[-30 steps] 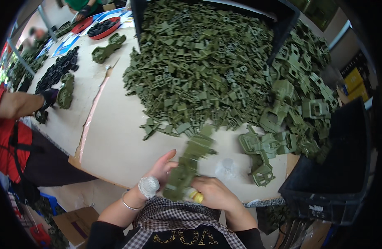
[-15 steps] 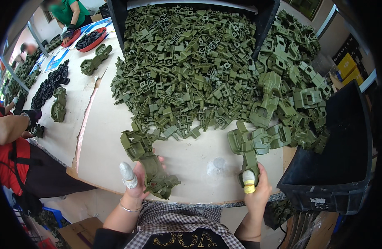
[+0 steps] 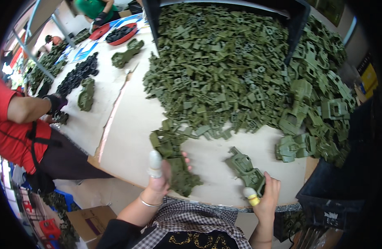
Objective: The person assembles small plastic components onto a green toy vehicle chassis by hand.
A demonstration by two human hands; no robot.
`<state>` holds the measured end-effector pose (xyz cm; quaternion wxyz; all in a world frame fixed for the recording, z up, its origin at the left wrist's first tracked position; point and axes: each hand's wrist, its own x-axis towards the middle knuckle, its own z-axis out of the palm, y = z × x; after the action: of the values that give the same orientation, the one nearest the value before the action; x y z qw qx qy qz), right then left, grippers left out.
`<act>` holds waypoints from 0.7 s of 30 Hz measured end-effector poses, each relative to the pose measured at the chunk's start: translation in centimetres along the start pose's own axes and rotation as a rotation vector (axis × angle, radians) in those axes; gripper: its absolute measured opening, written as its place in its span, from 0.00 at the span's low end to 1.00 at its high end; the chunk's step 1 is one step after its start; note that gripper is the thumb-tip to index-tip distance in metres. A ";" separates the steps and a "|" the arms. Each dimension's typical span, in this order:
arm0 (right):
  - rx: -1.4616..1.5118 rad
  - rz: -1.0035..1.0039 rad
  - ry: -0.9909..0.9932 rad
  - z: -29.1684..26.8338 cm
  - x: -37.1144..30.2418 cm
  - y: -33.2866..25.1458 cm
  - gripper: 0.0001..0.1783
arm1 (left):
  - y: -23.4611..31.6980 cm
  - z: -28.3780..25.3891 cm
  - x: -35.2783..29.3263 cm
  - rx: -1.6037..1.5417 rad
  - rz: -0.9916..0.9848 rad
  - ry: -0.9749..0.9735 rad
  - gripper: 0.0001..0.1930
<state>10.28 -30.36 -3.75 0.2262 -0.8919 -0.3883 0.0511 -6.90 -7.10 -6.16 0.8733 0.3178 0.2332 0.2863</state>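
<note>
My left hand (image 3: 162, 174), a white cot on its thumb, grips a stack of olive-green plastic parts (image 3: 173, 157) near the table's front edge. My right hand (image 3: 265, 193), with a yellow-tipped cot on the thumb, holds a single olive-green moulded part (image 3: 245, 168) just right of it. Both parts rest low over the cream tabletop (image 3: 133, 124). Behind them spreads a large heap of the same small green parts (image 3: 224, 70), with bigger moulded pieces (image 3: 311, 112) piled at the right.
A person in red (image 3: 16, 124) works at the left beside black parts (image 3: 75, 76) and green assemblies (image 3: 86, 94). A red tray (image 3: 120, 33) sits far back. A dark crate (image 3: 344, 174) stands at the right; a cardboard box (image 3: 91, 216) lies on the floor.
Both hands have drawn apart from one joined piece to two separate pieces. The left hand now clasps its green stack more firmly; the right hand has turned its part flatter toward the table.
</note>
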 end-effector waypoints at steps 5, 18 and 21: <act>0.928 0.086 0.188 2.5 0.5 -5.1 0.39 | -0.4 1.9 0.1 -0.010 0.052 -0.044 0.37; 0.459 -0.551 0.101 4.4 2.8 -9.1 0.44 | -1.4 1.9 -1.3 0.034 0.108 -0.129 0.42; 0.437 -0.529 0.068 4.4 2.6 -8.5 0.46 | -1.5 2.5 -1.4 0.060 0.155 -0.189 0.41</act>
<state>5.22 -21.78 -3.63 0.4300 -0.6920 -0.5783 0.0427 -5.94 -10.05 -5.16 0.8566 0.3865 0.1332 0.3148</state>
